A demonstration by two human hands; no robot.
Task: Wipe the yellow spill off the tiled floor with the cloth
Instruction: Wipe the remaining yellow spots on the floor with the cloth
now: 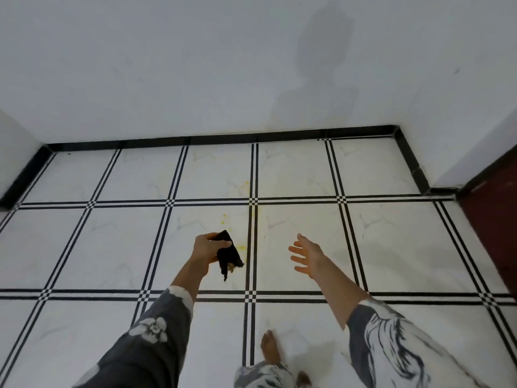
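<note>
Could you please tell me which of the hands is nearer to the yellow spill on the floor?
Left. The left hand, gripping the cloth, is just beside the spill; the right hand, open, is farther off, right of the dark tile line.

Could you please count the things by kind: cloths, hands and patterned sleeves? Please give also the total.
Cloths: 1, the black cloth
Hands: 2, the left hand gripping it and the right hand with fingers spread
Patterned sleeves: 2, the left sleeve and the right sleeve
Total: 5
</note>
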